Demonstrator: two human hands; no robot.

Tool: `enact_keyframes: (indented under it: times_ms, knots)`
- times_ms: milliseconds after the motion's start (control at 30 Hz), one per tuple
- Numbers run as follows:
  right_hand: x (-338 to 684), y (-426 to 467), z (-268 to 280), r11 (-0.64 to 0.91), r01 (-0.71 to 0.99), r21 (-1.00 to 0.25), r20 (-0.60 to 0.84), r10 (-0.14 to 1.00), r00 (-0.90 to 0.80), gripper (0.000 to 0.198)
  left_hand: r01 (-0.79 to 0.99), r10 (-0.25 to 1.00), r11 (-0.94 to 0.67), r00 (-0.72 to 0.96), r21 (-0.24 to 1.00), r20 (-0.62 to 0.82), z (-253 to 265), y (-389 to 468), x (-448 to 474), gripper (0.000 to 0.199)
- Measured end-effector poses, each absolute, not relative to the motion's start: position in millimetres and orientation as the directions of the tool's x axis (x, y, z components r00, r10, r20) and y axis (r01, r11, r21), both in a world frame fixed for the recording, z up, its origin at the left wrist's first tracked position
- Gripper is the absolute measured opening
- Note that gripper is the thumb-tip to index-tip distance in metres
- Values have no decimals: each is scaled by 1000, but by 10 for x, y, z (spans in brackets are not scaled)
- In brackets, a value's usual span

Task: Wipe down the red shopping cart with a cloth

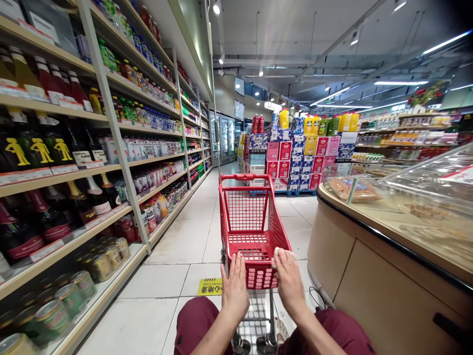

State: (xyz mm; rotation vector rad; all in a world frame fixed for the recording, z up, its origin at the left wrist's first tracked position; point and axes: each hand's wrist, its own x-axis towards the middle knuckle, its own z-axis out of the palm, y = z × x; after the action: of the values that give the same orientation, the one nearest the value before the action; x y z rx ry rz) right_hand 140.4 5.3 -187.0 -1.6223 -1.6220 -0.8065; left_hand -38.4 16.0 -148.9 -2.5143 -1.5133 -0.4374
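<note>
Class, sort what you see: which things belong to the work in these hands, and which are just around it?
In use:
- left hand
- right hand
- pale cloth
- red cart

Just around:
- bottles
- cans
- boxes
- floor sign
- counter

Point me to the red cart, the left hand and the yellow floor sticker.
Red cart [277,234]: head view, on the basket's right side wall.
Left hand [235,290]: head view, on its back.
Yellow floor sticker [210,287]: head view, on its printed face.
</note>
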Motion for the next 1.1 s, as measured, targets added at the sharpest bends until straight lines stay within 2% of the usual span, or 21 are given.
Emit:
enact_keyframes:
  times_ms: [167, 233, 333, 400, 567, 633, 767, 833, 1000, 1100]
  knots:
    - [998, 153, -1840, 198, 979, 56, 819, 552, -159, 48, 874, 803, -478, 474, -84, 360, -1521, 200, -426, 68]
    - [1174, 100, -1844, 164, 986, 39, 819, 559, -126, 49, 868, 793, -488, 486, -95, 368, -1527, 208, -433, 68]
    - [1510, 15, -1868, 26, 998, -59, 814, 580, 33, 51, 871, 797, -487, 477, -73, 371, -1519, 195, -408, 68]
    - [1504, 27, -1875, 4, 997, -82, 813, 579, 65, 52, 878, 804, -475, 461, -62, 375, -1516, 184, -389, 68]
    - [1002, 170, -1835, 188, 981, 41, 825, 548, -139, 51, 876, 776, -468, 470, -116, 420, -1554, 198, -417, 70]
    - [1067, 151, -1825, 207, 977, 50, 820, 550, -159, 52, 875, 761, -468, 470, -124, 447, -1574, 207, -436, 73]
    - [1515, 42, -1837, 30, 998, -57, 820, 572, 29, 52, 875, 759, -474, 460, -93, 460, -1585, 194, -420, 78]
    - [1517, 52, -1842, -6, 996, -88, 816, 572, 75, 52, 880, 770, -469, 451, -80, 451, -1570, 184, -404, 78]
    - [1011, 184, -1837, 201, 979, 32, 816, 560, -141, 53, 871, 787, -485, 473, -75, 397, -1485, 224, -455, 73]
    - [1170, 148, -1838, 168, 985, 43, 806, 577, -134, 51, 885, 812, -463, 445, -48, 377, -1446, 264, -508, 71]
